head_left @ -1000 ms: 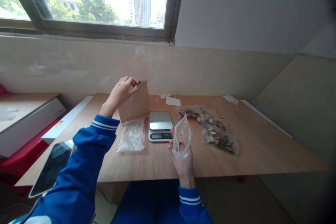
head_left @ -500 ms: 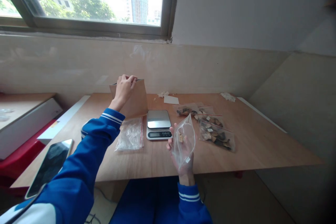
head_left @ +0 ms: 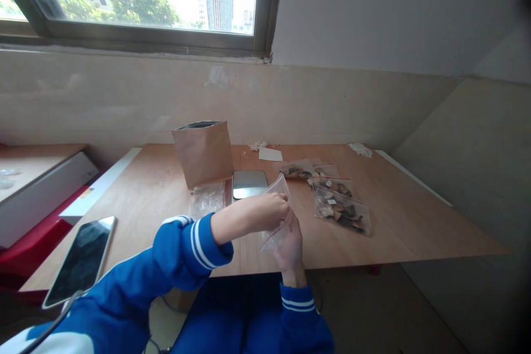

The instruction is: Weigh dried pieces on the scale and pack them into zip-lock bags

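My right hand (head_left: 290,248) holds up a small clear zip bag (head_left: 281,185) over the table's front part, fingers closed around its side. My left hand (head_left: 271,211) reaches across into the bag's mouth with curled fingers; what they grip, if anything, is hidden. Just behind, my left wrist covers the front of the digital kitchen scale (head_left: 249,180), whose metal plate is bare. An open brown paper pouch (head_left: 204,156) stands upright left of the scale. In front of the pouch lies a stack of clear zip bags (head_left: 206,199), partly covered by my left arm.
Several zip bags of dark dried slices (head_left: 342,213) lie on the right side of the table (head_left: 398,221). A phone (head_left: 81,260) rests at the left edge. White card (head_left: 270,154) and crumpled tissue (head_left: 360,149) are at the back.
My left hand has left the paper pouch's mouth and come right and nearer, into the zip bag. My right hand still holds the bag, its fingers now more closed.
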`<state>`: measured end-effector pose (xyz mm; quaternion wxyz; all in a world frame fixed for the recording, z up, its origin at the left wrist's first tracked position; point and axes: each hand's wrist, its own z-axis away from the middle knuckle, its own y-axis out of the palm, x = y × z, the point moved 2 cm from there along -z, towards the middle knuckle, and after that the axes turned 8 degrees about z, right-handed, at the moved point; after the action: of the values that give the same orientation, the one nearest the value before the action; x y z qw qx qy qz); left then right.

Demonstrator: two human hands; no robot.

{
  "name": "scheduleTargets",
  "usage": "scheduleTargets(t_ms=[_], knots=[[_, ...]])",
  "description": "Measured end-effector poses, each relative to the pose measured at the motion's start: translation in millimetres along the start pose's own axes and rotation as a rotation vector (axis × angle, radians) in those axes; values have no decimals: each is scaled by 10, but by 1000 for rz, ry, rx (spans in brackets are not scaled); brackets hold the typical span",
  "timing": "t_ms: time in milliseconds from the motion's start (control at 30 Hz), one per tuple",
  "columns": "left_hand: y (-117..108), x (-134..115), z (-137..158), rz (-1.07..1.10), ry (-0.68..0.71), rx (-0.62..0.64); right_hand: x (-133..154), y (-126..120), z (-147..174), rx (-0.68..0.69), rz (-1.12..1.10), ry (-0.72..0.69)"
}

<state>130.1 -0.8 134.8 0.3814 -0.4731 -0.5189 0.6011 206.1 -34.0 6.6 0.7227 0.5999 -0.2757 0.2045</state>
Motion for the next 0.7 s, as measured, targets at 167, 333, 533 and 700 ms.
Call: scheduleTargets(t_ms=[167,333,533,700], knots=[[453,88,-77,-220,-93,-54,21,14,15,88,-19,81],[581,131,-43,-302,-141,-134,-28,-106,-28,6,-36,97],[671,333,-152,-226,-8,-124,-67,-173,-95,-45,-59,98],[645,334,-145,-197,19,-92,-93,-132,-91,2,-33,68]])
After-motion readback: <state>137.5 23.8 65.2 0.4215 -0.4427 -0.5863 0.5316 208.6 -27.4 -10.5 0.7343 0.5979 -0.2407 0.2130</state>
